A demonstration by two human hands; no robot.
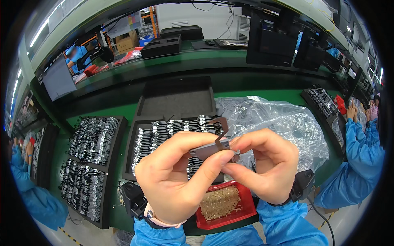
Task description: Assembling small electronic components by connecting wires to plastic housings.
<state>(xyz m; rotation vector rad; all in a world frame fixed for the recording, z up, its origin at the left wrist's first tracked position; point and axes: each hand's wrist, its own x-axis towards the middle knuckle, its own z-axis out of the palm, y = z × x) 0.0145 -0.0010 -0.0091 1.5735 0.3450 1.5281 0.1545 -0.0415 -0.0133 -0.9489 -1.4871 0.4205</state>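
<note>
Red bin [246,213] holds pale small parts [221,201]; black tray [130,147] packed with silvery components. Left hand [176,180], right hand [266,164] both pinch grey flat part [210,148] between fingertips, brown flex strip [221,128] sticking up above grip.

Three black trays [123,135] of parts, one red bin [246,205], perhaps one plastic bag [279,119].

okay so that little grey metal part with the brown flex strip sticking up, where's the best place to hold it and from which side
Probably by the flat grey body, pinched across its two ends from left and right, as the left hand and right hand do. The body looks rigid with flat faces for the fingertips. The brown flex strip is thin, bent and stands free above, so best leave it untouched.
</note>
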